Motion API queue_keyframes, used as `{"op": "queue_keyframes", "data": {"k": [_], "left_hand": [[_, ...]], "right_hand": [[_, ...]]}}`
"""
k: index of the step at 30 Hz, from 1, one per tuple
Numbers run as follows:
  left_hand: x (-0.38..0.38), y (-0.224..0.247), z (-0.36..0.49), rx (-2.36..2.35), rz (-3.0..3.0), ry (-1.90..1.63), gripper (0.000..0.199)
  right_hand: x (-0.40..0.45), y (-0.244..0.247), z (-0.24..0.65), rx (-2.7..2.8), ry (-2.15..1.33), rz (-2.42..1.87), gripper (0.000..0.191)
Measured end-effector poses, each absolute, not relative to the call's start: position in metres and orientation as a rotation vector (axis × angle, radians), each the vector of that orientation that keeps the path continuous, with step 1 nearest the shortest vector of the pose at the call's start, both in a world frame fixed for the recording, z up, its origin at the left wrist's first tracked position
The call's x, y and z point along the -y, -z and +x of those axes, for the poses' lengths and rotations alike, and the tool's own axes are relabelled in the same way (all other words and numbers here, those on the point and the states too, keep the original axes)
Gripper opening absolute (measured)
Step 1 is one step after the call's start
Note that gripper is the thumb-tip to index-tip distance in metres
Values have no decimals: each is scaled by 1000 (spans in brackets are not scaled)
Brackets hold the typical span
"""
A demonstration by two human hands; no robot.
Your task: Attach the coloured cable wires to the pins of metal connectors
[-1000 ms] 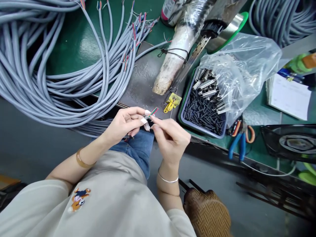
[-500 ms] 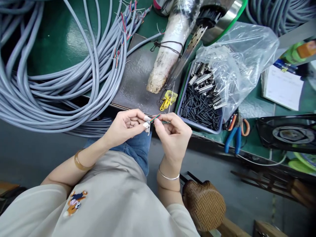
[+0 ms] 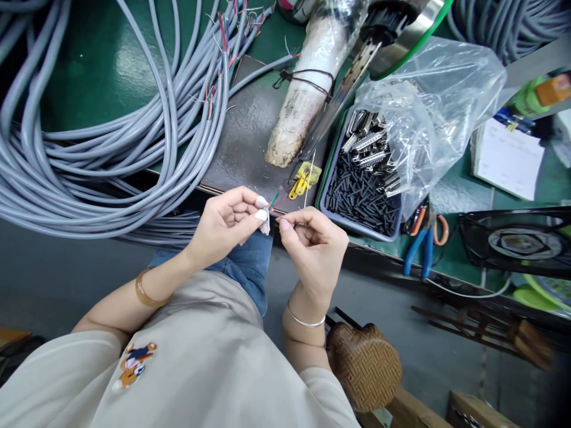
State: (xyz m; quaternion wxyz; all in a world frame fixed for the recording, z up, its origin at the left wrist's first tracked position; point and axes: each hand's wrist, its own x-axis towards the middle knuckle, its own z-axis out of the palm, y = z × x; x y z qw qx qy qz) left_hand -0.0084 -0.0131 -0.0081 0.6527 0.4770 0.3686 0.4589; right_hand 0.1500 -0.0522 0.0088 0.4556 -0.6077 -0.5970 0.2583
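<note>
The left hand (image 3: 232, 220) was held at the front edge of the green bench (image 3: 102, 71), with thumb and fingers pinched at the base of a few thin coloured wires (image 3: 276, 198); a small white piece (image 3: 266, 224) was seen at its fingertips, form not clear. The right hand (image 3: 314, 244) was placed just beside it, slightly apart, with thumb and forefinger closed on the other end of a strand from the same wires. Just beyond, yellow clips (image 3: 302, 184) were noted on a dark mat (image 3: 250, 137), near the wall of a plastic tray (image 3: 357, 226). In the tray, black tubular pieces (image 3: 359, 199) were heaped in the near part, and silvery metal connectors (image 3: 370, 148) were piled behind, partly covered by a clear plastic bag (image 3: 446, 89); the bag's contents could not be fully made out. Pliers (image 3: 417, 249) were laid to the tray's right. To the left, grey cables (image 3: 147, 154) were massed, coloured cores exposed at their ends. Farther back, a white wrapped cylinder (image 3: 297, 116), a green-rimmed reel (image 3: 432, 38) and a grey coil (image 3: 504, 27) were observed.
</note>
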Motion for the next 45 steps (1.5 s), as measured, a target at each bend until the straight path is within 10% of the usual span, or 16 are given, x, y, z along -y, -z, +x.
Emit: {"op": "queue_keyframes", "data": {"k": [45], "left_hand": [[11,7,-6,-694,875,-788,17]], "right_hand": [[53,-5,160,1361,-668,-1484,13]]}}
